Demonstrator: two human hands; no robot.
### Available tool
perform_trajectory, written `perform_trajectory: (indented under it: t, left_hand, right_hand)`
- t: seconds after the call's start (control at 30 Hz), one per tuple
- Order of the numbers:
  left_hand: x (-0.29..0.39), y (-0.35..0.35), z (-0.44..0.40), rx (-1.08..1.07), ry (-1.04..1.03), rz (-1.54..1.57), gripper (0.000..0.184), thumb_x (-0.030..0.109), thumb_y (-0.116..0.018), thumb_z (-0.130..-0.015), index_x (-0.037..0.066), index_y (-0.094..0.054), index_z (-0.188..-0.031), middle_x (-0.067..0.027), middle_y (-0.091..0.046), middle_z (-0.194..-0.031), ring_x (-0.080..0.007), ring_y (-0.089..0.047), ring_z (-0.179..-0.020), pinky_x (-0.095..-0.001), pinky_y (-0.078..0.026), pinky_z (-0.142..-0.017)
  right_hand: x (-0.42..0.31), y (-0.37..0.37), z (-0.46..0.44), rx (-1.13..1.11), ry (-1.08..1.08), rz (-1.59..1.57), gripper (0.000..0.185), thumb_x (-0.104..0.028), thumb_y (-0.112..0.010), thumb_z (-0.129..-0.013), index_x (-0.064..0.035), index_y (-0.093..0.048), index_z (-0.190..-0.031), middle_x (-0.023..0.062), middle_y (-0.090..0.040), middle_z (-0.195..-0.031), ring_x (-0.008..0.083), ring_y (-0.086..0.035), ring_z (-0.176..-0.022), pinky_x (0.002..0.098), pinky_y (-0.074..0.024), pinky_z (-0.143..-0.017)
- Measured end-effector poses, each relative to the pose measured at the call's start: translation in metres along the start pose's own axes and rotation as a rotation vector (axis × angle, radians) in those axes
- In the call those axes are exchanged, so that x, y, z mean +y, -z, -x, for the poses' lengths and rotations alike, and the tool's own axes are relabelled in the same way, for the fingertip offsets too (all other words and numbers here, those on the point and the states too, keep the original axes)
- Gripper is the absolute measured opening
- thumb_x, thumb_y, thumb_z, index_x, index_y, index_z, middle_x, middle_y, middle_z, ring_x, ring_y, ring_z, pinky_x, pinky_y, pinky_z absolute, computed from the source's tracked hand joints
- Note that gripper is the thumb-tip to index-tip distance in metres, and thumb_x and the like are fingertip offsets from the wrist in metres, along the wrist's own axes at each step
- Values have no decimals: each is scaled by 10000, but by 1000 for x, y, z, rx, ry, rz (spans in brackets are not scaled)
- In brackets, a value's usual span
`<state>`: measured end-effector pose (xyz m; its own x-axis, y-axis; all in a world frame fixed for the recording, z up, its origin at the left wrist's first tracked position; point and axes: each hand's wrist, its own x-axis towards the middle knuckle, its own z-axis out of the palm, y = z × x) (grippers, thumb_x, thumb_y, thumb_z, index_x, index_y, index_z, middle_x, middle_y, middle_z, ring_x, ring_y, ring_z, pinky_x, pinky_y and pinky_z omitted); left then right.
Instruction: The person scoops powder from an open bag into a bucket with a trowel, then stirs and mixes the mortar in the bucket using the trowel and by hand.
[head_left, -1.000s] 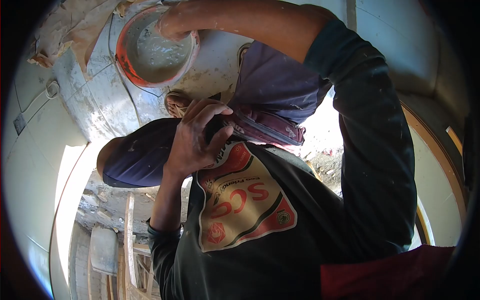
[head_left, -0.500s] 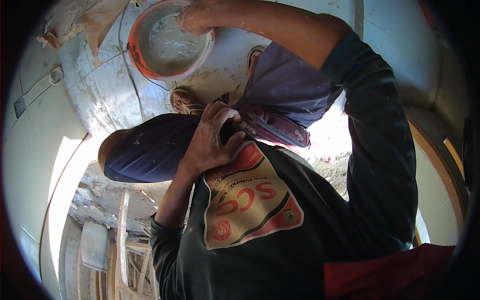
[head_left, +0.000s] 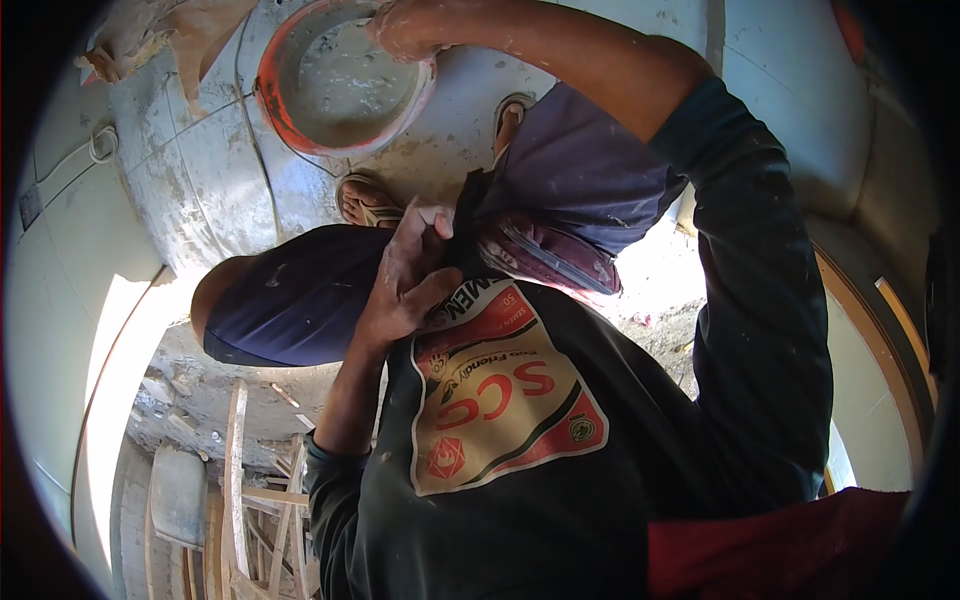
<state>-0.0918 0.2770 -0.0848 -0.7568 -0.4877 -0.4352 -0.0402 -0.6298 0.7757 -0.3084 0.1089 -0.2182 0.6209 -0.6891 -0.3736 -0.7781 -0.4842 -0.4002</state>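
My left hand (head_left: pixel 408 275) is in front of my waist, beside the lower edge of my dark printed shirt (head_left: pixel 510 400). Its fingers are curled in, and what they hold, if anything, is hidden. A black strap (head_left: pixel 468 203) stands up close to its fingertips, and a maroon zipped pouch (head_left: pixel 555 250) lies against my lap. My right hand (head_left: pixel 400 30) reaches over the rim of an orange-red bucket (head_left: pixel 272 88); its fingers are partly hidden at the frame's top. Wet grey mix (head_left: pixel 350 85) fills the bucket's lower part.
Torn brown paper (head_left: pixel 165 35) lies left of the bucket on stained floor tiles (head_left: pixel 205 165). A thin cable (head_left: pixel 262 165) runs past it. My sandalled feet (head_left: pixel 368 200) are below the bucket. Behind me are a wooden frame (head_left: pixel 237 470) and a grey plastic container (head_left: pixel 178 495).
My left hand has shifted slightly left and down, uncovering more shirt lettering. The black strap shows more upright beside it. My right hand has moved slightly right at the bucket rim.
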Motion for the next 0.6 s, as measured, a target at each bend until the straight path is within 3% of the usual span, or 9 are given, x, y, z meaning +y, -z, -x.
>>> perform_trajectory:
  t: [0.03,0.1,0.2,0.33,0.4,0.6]
  left_hand:
    - [2,1,-1,-1,1,2,272,36,-635,-717,35,-476,-937,-97,-434,-935,-245,-443,-896,-322,-331,-876]
    - [4,2,-6,-56,-93,-651,308,43,-638,-719,57,-484,-986,-100,-428,-948,-247,-440,-922,-326,-328,-886]
    - [-1,0,-6,-108,-133,-789,372,35,-668,-679,50,-508,-1014,-84,-451,-969,-229,-432,-962,-328,-331,-890]
    - [2,1,-8,-155,-162,-766,316,36,-672,-651,72,-525,-928,-92,-419,-922,-249,-428,-955,-350,-337,-882]
    - [-5,9,-6,-248,-79,-574,291,10,-674,-623,66,-542,-877,-81,-417,-921,-242,-421,-955,-347,-337,-877]
    - [-10,17,-6,-346,-161,-529,289,21,-684,-645,63,-567,-905,-79,-410,-928,-237,-412,-962,-342,-338,-881]
  right_hand:
    - [-1,0,0,-7,-1,6,112,-102,-661,-640,-83,-588,-723,54,-581,-718,201,-551,-649,331,-440,-541]
    - [-2,2,1,-26,-5,16,114,-104,-659,-646,-81,-589,-733,53,-584,-726,201,-554,-656,330,-444,-548]
    - [-3,3,2,-45,-12,27,118,-106,-656,-655,-79,-590,-749,53,-588,-739,202,-559,-667,330,-448,-557]
    - [-3,5,4,-69,-24,37,123,-109,-652,-667,-76,-592,-770,53,-593,-755,204,-565,-681,329,-455,-569]
    - [-3,5,4,-79,-27,46,127,-110,-650,-673,-75,-593,-780,53,-596,-763,205,-568,-689,328,-458,-575]
    - [-3,6,7,-113,-42,67,137,-115,-645,-690,-71,-596,-811,52,-604,-788,207,-577,-710,327,-467,-594]
